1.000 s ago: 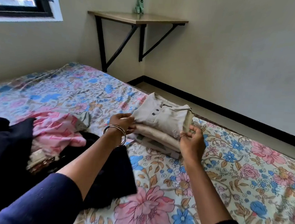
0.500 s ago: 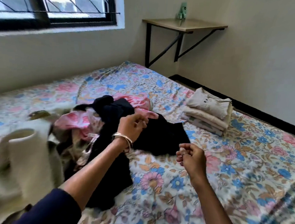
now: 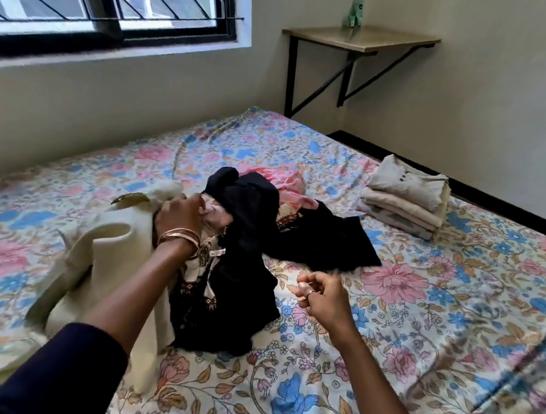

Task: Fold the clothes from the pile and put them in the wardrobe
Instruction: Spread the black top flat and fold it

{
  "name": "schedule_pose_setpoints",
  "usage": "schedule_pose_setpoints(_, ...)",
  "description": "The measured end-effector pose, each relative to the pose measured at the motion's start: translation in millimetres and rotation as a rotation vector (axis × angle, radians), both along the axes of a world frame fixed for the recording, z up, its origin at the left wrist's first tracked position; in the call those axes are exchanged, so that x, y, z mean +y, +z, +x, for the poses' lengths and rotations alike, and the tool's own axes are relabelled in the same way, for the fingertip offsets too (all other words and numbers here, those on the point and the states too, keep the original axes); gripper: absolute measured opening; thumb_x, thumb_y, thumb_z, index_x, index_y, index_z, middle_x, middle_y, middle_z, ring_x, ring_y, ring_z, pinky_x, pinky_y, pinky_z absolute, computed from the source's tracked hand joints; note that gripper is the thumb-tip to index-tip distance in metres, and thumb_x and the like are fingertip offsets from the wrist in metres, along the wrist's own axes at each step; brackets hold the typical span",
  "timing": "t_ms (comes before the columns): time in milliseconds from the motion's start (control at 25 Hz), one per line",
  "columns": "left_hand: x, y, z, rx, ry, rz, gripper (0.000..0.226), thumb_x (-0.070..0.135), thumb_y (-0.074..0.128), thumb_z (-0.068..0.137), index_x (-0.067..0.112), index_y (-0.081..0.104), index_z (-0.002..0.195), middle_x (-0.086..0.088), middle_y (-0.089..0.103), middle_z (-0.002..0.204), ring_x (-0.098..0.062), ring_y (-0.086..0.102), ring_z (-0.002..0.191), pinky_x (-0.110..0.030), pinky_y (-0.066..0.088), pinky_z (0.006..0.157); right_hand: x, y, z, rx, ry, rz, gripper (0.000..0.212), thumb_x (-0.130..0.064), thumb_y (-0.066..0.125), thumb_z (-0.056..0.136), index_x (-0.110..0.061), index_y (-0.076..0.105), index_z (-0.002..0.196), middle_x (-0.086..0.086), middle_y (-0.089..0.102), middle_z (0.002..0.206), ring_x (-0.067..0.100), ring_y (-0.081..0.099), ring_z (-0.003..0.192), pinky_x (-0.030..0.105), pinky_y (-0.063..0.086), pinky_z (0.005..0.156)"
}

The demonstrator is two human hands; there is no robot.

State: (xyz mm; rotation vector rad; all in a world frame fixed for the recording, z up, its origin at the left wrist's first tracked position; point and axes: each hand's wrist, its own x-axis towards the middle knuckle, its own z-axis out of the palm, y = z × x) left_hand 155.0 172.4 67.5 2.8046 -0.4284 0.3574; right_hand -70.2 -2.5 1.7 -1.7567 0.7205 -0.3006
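An unfolded pile lies mid-bed: a black garment (image 3: pixel 251 211), a pink floral one (image 3: pixel 286 185) behind it and a cream garment (image 3: pixel 108 258) at its left. My left hand (image 3: pixel 182 213), bangles on the wrist, reaches into the pile where cream meets black. Its fingers curl down onto cloth, but the hand hides which piece they hold. My right hand (image 3: pixel 320 290) hovers over the sheet just right of the pile, fingers curled, holding nothing. A folded stack of beige clothes (image 3: pixel 404 198) sits at the bed's far right. No wardrobe is in view.
The bed (image 3: pixel 435 336) has a floral sheet and fills most of the view. A wall shelf (image 3: pixel 362 38) with a small green figure (image 3: pixel 356 11) stands in the far corner. A barred window (image 3: pixel 111 4) is on the left wall.
Both hands left the folded beige stack. My view turned left to the pile, and my left hand reached down into it; my right hand stays empty.
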Motion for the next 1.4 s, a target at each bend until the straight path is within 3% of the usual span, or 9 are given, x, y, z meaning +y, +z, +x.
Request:
schedule_pose_setpoints(120,-15.4,-10.9,-14.7,-0.298,0.043,-0.085,0.028,0.006,0.057,0.079,0.019,0.067,0.101,-0.014,0.058,0.111,-0.042,0.055,0.104,-0.053,0.039,0.096,-25.7,-13.9,-6.8,0.109,-0.075,-0.090,0.009,-0.009,0.062,0.093,-0.016,0.067,0.096,0.004,0.070,0.095,0.018,0.067,0.081,0.028,0.054,0.066)
schedule_pose_setpoints(240,-47.1,-21.1,-36.7,-0.455,-0.523,-0.110,0.021,0.007,0.061,0.078,0.016,0.072,0.092,-0.008,0.062,0.100,-0.036,0.059,0.089,-0.047,0.046,0.085,-40.7,-37.3,-6.6,0.245,-0.015,-0.244,0.024,-0.016,0.065,0.092,-0.012,0.062,0.115,0.005,0.063,0.111,0.019,0.061,0.097,0.025,0.048,0.073)
schedule_pose_setpoints(360,-99.2,-40.4,-63.0,-0.011,-0.854,-0.069,0.028,0.015,0.056,0.090,0.011,0.067,0.115,-0.007,0.062,0.112,-0.025,0.057,0.101,-0.040,0.050,0.089,-44.0,-71.8,-8.7,0.267,0.032,-0.348,0.034,-0.029,0.071,0.086,-0.018,0.061,0.117,0.002,0.053,0.121,0.021,0.050,0.112,0.036,0.045,0.092)
schedule_pose_setpoints(520,-157.3,-96.2,-71.7,0.356,-0.573,0.199,0.069,0.034,0.056,0.093,0.026,0.020,0.152,-0.004,0.034,0.149,-0.027,0.034,0.133,-0.042,0.038,0.106,-52.4,-89.2,-9.0,0.159,-0.011,-0.245,0.031,-0.032,0.074,0.083,-0.028,0.058,0.109,-0.005,0.050,0.116,0.018,0.049,0.113,0.038,0.046,0.097)
schedule_pose_setpoints(640,-171.0,-120.4,-62.8,0.301,-0.438,0.251,0.064,0.035,0.059,0.090,0.033,0.030,0.147,0.000,0.045,0.138,-0.026,0.038,0.128,-0.041,0.040,0.100,-53.4,-92.2,-11.9,0.087,-0.015,-0.161,0.028,-0.030,0.073,0.083,-0.031,0.055,0.104,-0.006,0.049,0.116,0.013,0.047,0.112,0.028,0.044,0.093)
schedule_pose_setpoints(800,-169.3,-114.6,-55.0,0.398,-0.344,-0.233,0.031,0.019,0.061,0.090,0.019,0.065,0.121,-0.004,0.068,0.112,-0.024,0.060,0.105,-0.032,0.048,0.090,-57.6,-93.7,-11.9,0.049,-0.026,-0.144,0.028,-0.029,0.074,0.082,-0.030,0.056,0.103,-0.006,0.048,0.116,0.010,0.047,0.108,0.021,0.041,0.086)
schedule_pose_setpoints(1000,-152.0,-36.3,-91.6,0.868,-0.429,-1.234,0.019,0.009,0.045,0.100,0.010,0.063,0.094,-0.007,0.067,0.088,-0.021,0.064,0.082,-0.039,0.053,0.080,-56.7,-88.8,-13.8,0.053,-0.016,-0.147,0.028,-0.017,0.078,0.081,-0.023,0.061,0.102,-0.002,0.052,0.112,0.013,0.050,0.103,0.004,0.036,0.075)
schedule_pose_setpoints(1280,-140.7,106.8,-151.7,1.070,-0.615,-1.285,0.019,0.020,0.051,0.099,0.007,0.061,0.088,-0.009,0.064,0.077,-0.018,0.064,0.058,-0.027,0.055,0.057,-54.6,9.5,-54.2,-0.183,0.206,0.278,0.068,-0.006,0.059,0.092,-0.033,0.027,0.144,-0.008,0.054,0.125,0.013,0.058,0.112,0.024,0.051,0.081)
schedule_pose_setpoints(1400,-132.9,135.7,-193.7,1.204,-0.705,-1.273,0.021,0.026,0.051,0.097,0.008,0.060,0.088,-0.012,0.062,0.079,-0.023,0.062,0.063,-0.033,0.055,0.062,-45.0,48.5,-66.5,-0.345,0.150,0.173,0.043,-0.010,0.052,0.095,-0.027,0.052,0.134,-0.010,0.064,0.123,0.024,0.063,0.110,0.038,0.055,0.090)
